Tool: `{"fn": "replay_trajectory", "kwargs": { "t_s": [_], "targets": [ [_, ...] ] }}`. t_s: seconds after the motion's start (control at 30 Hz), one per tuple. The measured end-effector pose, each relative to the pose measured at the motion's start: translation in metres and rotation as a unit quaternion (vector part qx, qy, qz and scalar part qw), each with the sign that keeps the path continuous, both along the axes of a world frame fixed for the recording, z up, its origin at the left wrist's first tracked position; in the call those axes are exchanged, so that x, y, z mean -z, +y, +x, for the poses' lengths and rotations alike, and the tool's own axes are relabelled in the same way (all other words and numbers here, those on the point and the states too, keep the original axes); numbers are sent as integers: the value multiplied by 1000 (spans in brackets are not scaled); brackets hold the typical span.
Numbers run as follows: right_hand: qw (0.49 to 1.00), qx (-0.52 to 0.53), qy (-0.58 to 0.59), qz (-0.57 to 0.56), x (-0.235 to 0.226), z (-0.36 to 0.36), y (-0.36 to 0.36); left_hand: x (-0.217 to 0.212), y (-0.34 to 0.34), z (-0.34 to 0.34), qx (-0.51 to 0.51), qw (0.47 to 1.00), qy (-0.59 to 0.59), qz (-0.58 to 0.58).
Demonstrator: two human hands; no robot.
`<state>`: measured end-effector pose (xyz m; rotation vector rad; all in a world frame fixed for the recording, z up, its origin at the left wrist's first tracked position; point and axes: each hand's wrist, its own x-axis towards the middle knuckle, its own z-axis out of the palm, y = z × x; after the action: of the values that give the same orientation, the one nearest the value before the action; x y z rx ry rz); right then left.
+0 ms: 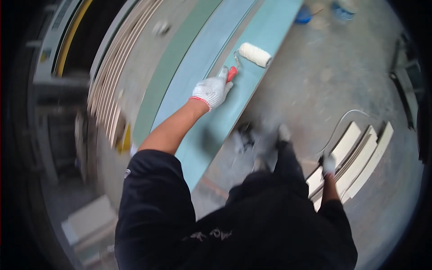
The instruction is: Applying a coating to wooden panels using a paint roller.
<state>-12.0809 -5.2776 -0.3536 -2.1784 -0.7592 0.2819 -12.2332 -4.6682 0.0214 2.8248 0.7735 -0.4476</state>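
My left hand [212,91], in a white knitted glove with a red cuff, is closed round the red handle of a paint roller [255,55]. The roller's fluffy white sleeve lies over a long light teal board [234,105], close to its right edge. Whether the sleeve touches the surface is hard to tell. Lower right, my right hand [329,164], also in a white glove, hangs beside my leg above some cream boards. Something dark shows at its fingers, but blur hides its kind and the grip.
Left of the teal board run a pale blue board [198,56] and a green board [173,63], then stacked narrow strips [118,58]. Cream boards [365,157] lie on the floor at right, near a thin curved wire [344,119]. Blue containers [303,15] stand at the top.
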Motion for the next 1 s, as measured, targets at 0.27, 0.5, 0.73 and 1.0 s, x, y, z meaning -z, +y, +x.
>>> {"fn": "replay_trajectory", "kwargs": {
  "t_s": [0.27, 0.5, 0.73, 1.0],
  "targets": [
    [886, 114, 447, -53, -57, -72, 140, -37, -202, -449, -215, 952, 206, 65],
    [863, 95, 481, -119, -63, -144, 115, -106, -308, -571, -417, 892, 139, 103],
    [882, 82, 438, -153, -98, -95, 97, -19, -312, -487, -469, 771, -283, 324],
    [909, -20, 353, -221, -82, 9, 142, -43, -327, -383, -790, 526, -300, -90]
  ]
}}
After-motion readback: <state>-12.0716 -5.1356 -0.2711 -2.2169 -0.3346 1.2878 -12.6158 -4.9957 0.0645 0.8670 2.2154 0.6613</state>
